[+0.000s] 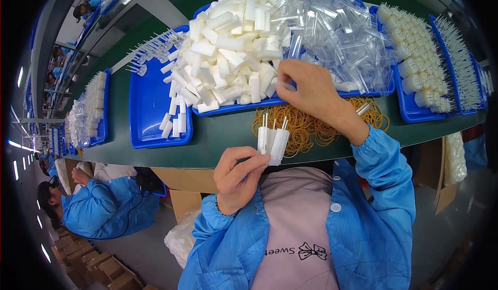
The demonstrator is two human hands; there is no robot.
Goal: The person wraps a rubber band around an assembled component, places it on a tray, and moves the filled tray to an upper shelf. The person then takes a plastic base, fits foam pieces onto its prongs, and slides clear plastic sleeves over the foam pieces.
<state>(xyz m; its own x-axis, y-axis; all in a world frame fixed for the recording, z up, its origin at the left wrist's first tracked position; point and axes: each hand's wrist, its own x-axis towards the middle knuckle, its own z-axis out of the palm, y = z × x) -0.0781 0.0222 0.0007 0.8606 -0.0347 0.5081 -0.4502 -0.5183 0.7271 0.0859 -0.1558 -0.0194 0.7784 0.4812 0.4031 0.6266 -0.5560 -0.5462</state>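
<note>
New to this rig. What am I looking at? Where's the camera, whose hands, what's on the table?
No machine here: these are a person's two bare hands. The single picture comes from the left of two fisheye cameras worn on the head, looking down, so straight edges bend near the rim.

On the green table sits a large blue tray, heaped with white blocks on the left and clear plastic pieces on the right. Nearer the body lie loose yellowish bands.

The left hand holds a few white pieces with thin prongs. The right hand is over the large tray's near edge; whether it grips anything is hard to tell.
</note>
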